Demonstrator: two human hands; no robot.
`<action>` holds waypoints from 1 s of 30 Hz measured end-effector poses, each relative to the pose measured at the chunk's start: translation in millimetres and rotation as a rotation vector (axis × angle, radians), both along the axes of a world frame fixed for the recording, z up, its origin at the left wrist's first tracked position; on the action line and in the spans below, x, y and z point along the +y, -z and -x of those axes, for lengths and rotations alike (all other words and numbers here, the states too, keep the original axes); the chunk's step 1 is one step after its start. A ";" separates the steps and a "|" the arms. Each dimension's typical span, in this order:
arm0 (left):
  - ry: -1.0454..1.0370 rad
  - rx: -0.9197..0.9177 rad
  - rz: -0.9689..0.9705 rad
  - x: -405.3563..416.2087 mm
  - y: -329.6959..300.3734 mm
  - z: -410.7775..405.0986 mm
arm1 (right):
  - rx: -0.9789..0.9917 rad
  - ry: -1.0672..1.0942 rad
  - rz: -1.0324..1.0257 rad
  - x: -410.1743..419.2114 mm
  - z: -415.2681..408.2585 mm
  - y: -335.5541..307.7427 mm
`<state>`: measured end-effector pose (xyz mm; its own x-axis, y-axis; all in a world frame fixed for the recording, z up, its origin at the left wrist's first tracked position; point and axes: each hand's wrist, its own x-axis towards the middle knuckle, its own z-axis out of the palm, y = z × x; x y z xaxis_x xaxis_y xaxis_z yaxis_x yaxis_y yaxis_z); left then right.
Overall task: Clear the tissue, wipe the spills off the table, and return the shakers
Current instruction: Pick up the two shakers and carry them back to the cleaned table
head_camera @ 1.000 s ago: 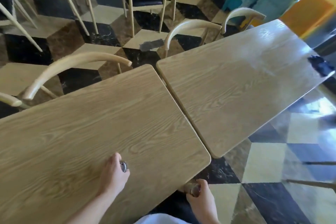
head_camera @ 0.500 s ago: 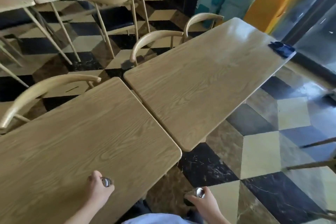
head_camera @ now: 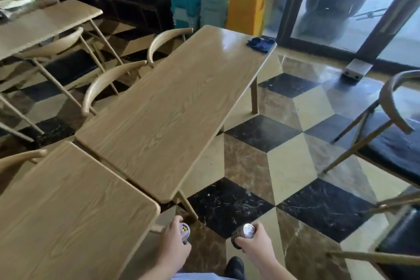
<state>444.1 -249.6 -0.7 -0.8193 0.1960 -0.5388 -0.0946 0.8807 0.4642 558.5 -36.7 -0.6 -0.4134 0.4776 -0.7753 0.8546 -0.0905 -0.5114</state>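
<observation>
Though gripped, both shakers (head_camera: 246, 231) unlabelled.

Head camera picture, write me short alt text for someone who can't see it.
A person standing on a checkered tile floor holds a metal-capped shaker in each hand, the left hand and the right hand, beside two wooden tables set end to end. A dark blue cloth lies at the far corner of the long table, with chairs around.

My left hand (head_camera: 173, 248) grips a shaker (head_camera: 185, 232) beside the near worktop (head_camera: 68, 207); my right hand (head_camera: 254, 246) grips another shaker (head_camera: 244, 234) over the floor (head_camera: 250, 166); a blue cloth (head_camera: 261, 43) lies on the far worktop (head_camera: 172, 107).
</observation>
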 end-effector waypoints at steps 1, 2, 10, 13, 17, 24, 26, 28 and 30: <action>0.066 -0.012 0.018 9.5 1.7 -3.2 | -0.011 0.039 0.001 9.3 -8.5 2.1; 0.141 -0.009 0.051 17.8 2.0 -5.6 | -0.024 0.081 -0.003 17.7 -16.8 4.1; 0.339 0.053 0.108 83.4 -6.3 14.6 | -0.165 0.183 0.078 68.7 -48.6 20.6; 0.280 -0.001 0.093 115.4 -4.2 34.5 | -0.227 0.233 0.085 92.8 -49.8 28.9; 0.296 -0.045 0.114 160.9 3.5 67.3 | -0.284 0.300 0.114 133.4 -38.4 32.9; 0.305 -0.089 0.037 265.7 5.7 151.8 | -0.286 0.376 0.032 202.5 13.6 14.6; 0.297 -0.091 0.021 290.7 5.1 175.7 | -0.322 0.363 0.000 226.7 34.8 8.5; 0.316 -0.104 -0.006 313.4 6.1 197.2 | -0.360 0.332 -0.048 251.2 61.6 0.3; 0.314 -0.121 -0.031 334.0 6.4 218.8 | -0.336 0.306 -0.085 273.9 87.9 -0.4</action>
